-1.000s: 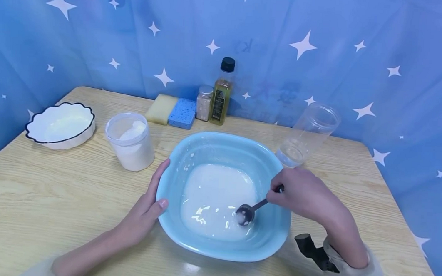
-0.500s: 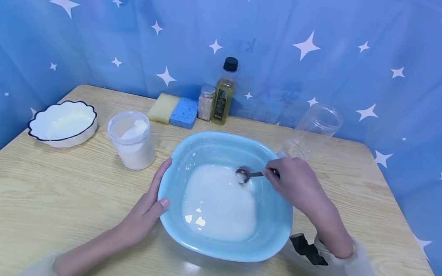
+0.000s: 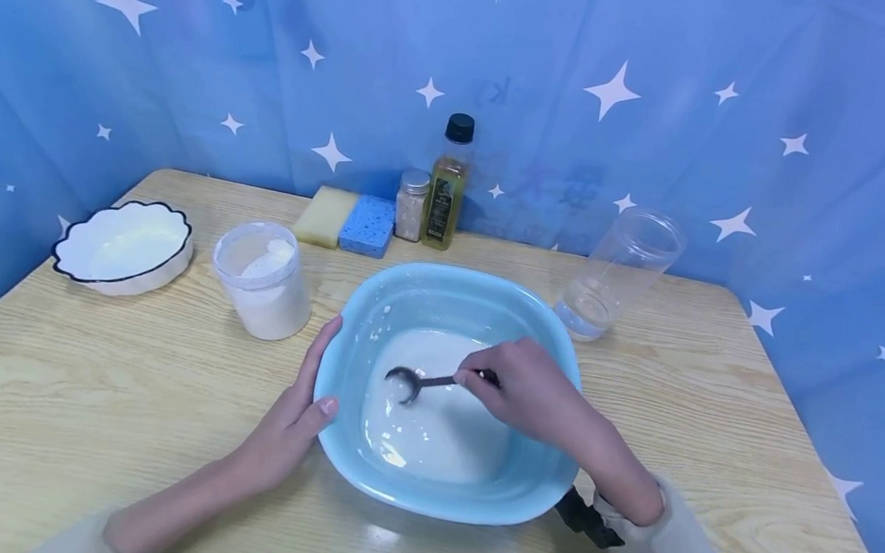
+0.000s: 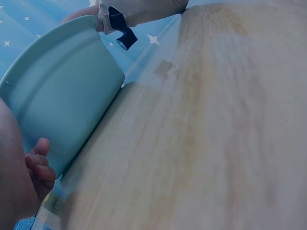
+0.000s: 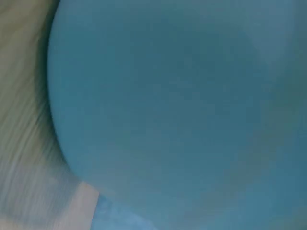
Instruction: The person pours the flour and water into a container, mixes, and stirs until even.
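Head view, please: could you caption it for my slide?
Right hand stirs white liquid with a spoon while left hand steadies the blue basin.

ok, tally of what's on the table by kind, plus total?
Bowls: 2, basin, white dish
Jars: 3, powder jar, clear jar, shaker
Bottles: 1, oil
Sponges: 2, yellow, blue
Spoons: 1
Total: 9
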The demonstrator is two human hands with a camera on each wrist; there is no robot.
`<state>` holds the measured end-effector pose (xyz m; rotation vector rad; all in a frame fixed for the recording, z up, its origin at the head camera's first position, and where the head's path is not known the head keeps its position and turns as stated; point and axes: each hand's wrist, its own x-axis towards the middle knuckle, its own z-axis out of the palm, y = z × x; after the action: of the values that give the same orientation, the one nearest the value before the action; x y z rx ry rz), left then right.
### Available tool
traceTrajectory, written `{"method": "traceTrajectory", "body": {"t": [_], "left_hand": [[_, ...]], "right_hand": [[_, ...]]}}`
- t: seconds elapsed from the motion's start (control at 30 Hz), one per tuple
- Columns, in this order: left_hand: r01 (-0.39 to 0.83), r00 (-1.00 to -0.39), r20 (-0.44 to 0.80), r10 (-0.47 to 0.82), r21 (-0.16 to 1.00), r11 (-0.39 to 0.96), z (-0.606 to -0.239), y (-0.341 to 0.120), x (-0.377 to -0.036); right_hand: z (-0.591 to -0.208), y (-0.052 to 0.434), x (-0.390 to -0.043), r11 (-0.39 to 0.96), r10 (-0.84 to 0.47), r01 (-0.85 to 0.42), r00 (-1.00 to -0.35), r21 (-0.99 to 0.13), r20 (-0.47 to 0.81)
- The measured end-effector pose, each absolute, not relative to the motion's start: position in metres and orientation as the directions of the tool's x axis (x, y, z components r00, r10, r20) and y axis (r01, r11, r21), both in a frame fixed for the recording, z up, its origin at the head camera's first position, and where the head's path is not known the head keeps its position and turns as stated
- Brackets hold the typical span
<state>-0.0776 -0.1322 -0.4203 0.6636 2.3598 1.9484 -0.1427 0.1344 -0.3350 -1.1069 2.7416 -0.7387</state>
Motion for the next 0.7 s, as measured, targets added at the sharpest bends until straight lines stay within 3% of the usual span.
{"method": "traceTrajectory", "body": {"t": [0.23,0.4,0.53,0.7], "left_hand": [[0.303,-0.912,0.247,0.329,0.944,0.131,-0.421,-0.133,-0.078],[0.285,-0.914,0.235,0.33,0.952,0.113,-0.424,-0.132,-0.079],[0.283,-0.918,0.231,0.323,0.951,0.124,-0.426,-0.133,-0.08],[0.285,-0.92,0.23,0.317,0.948,0.141,-0.424,-0.133,-0.079]], "right_hand": [[-0.322,0.141,-0.133,0.526,-0.789,-0.62,-0.611,-0.582,-0.062],[-0.306,0.16,-0.133,0.531,-0.814,-0.6,-0.558,-0.599,-0.162],[-0.296,0.176,-0.136,0.578,-0.788,-0.576,-0.578,-0.578,-0.211],[-0.289,0.191,-0.141,0.711,-0.676,-0.534,-0.699,-0.457,-0.235]]}}
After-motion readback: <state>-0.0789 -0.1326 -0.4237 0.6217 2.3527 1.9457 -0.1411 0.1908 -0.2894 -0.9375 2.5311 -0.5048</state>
